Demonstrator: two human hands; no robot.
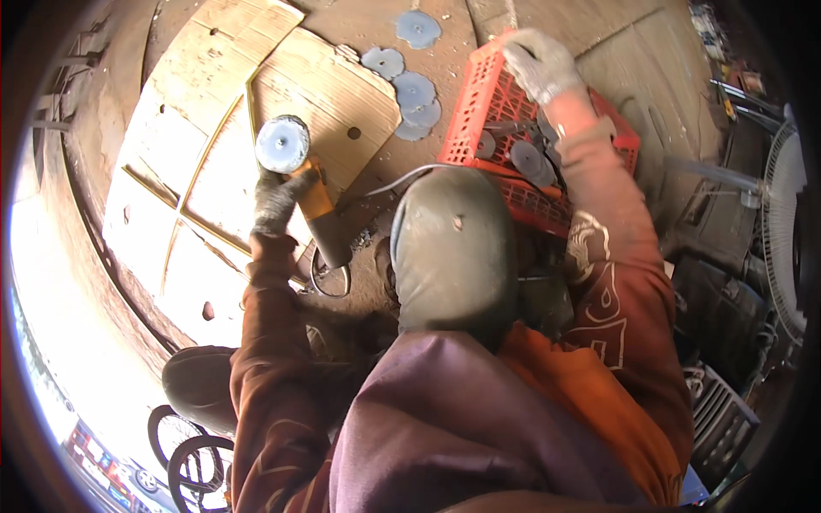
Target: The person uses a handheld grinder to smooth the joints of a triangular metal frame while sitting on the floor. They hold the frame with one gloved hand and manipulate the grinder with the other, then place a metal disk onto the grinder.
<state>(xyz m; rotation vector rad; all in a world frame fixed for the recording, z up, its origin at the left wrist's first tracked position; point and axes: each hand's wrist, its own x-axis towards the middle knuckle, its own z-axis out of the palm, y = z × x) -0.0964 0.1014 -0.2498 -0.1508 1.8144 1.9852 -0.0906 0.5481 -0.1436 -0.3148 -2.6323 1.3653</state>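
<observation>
My left hand [275,203], in a grey work glove, is wrapped round a yellow and dark angle grinder [315,192]. The grinder's round, blue-grey disc [282,144] faces up above the cardboard. At the far corner of a red plastic crate [462,128], my right hand [543,67] in a pale glove has its fingers curled over the rim. Inside the crate lie a dark grey disc [532,162] and other dark items, partly covered by my right forearm.
Several worn discs [417,29] lie on the brown floor beyond the cardboard sheet [329,81]. Thin yellowish strips [205,158] cross the cardboard. A grey cable [398,181] runs behind my knee [457,248]. A large fan [782,214] stands at the right, bicycle wheels [192,462] at lower left.
</observation>
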